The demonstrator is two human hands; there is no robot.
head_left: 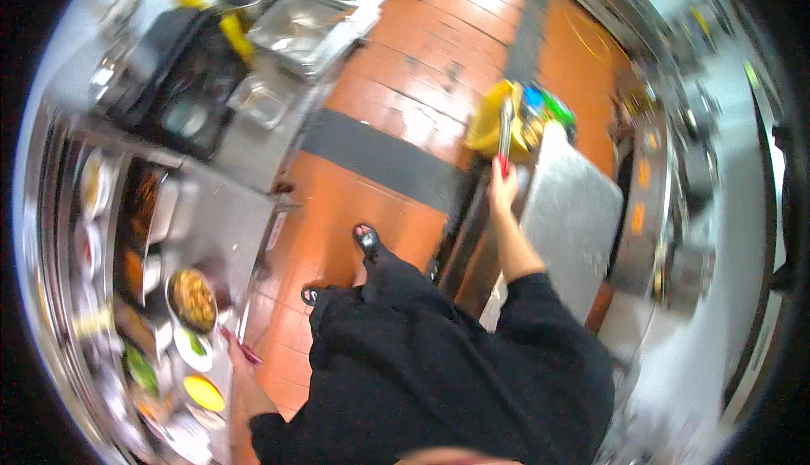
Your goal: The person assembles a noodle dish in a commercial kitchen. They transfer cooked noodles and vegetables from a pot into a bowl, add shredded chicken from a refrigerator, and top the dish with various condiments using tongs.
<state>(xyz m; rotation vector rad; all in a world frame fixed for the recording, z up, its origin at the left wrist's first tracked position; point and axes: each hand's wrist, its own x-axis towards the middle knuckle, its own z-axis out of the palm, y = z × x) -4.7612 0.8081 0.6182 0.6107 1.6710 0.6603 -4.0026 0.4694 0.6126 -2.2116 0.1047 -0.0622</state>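
Observation:
My right hand (504,188) is closed round the red grip of a pair of metal tongs (506,132), held out ahead of me. The tongs point toward a yellow bin (489,123) beyond the hand; motion blurs their tips. At the lower left, my left hand (242,368) is closed on the dark red handle of a frying pan (207,325). Brown, chunky food (193,298) fills the pan, which is over the steel counter. Beside the pan, a white plate (193,355) carries something green.
A yellow oval dish (204,393) stands near the left counter's edge, by leafy greens (139,370). Steel pans (295,30) line the far left. A steel worktop (574,203) lies to my right, with blue and green items (548,110) beyond it. Orange tiles (396,60) cover the floor.

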